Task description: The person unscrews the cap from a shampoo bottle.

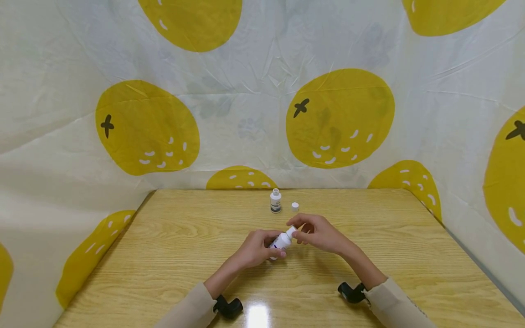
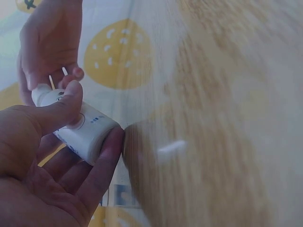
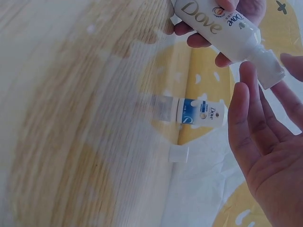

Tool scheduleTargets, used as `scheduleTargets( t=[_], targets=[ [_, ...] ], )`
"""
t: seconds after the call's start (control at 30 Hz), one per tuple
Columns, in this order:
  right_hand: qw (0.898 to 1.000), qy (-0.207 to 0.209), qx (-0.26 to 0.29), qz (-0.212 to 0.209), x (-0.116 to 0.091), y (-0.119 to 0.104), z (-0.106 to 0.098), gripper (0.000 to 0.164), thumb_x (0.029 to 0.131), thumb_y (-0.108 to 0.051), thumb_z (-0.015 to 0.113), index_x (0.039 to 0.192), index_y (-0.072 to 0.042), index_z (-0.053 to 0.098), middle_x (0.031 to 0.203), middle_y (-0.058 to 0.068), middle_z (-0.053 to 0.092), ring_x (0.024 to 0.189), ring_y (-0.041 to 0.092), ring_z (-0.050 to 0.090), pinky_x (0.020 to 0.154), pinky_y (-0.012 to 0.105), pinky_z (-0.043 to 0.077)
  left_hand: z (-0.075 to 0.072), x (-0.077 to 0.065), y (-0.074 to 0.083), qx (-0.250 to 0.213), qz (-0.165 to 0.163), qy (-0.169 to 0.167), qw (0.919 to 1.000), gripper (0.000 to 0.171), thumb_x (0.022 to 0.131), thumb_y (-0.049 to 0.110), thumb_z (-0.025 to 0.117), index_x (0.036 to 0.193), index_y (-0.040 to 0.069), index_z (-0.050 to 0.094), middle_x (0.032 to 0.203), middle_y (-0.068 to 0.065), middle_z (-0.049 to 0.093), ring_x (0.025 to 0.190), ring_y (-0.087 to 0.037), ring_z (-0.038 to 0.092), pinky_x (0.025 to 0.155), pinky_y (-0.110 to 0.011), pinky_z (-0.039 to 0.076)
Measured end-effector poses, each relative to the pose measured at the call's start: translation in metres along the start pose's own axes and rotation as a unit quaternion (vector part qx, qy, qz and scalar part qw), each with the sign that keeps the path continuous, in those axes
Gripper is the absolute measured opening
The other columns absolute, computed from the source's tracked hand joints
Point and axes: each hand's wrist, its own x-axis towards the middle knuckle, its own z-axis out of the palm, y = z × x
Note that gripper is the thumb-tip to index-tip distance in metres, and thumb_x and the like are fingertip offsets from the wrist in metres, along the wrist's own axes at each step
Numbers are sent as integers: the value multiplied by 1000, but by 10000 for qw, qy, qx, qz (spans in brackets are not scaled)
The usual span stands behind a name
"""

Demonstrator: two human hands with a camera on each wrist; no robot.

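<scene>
My left hand (image 1: 252,249) grips a white Dove bottle (image 1: 282,241), tilted with its top up to the right above the table. Its fingers lie under the body and the thumb across the front. At the bottle's neck, my right hand (image 1: 321,234) has its thumb and fingers around the white cap (image 3: 269,71), which sits on the bottle. The other fingers of that hand are spread. Behind both hands, a second Dove bottle (image 1: 275,203) with a blue band on its label stands upright with its neck bare. A loose white cap (image 1: 295,207) lies just right of it.
The wooden table (image 1: 184,255) reaches back to a hanging white cloth (image 1: 246,114) printed with yellow fruit, which also runs along both sides. Dark curved mounts (image 1: 352,292) are worn at both wrists, near the tabletop.
</scene>
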Motion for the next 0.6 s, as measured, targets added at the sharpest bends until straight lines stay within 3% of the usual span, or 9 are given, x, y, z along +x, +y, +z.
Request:
scheduleTargets(
  t=[0.33,0.6],
  targets=[
    [9999,23,10,99,-1,-1,0,28,104,-21,63,120,1,68,102,17,73,81,38,70,70,41,60,0,-1,1,-11,-50,14,10000,36,89,23,83,124,20,75,104,4,75,86,-6,64,74,-24,52],
    [9999,13,-43,-148,1,2,0,24,101,-14,66,121,-2,70,106,17,72,79,35,71,70,42,61,1,-1,1,-213,15,-6,9998,31,89,21,83,119,21,76,99,2,75,79,-5,66,60,-24,55]
  ],
)
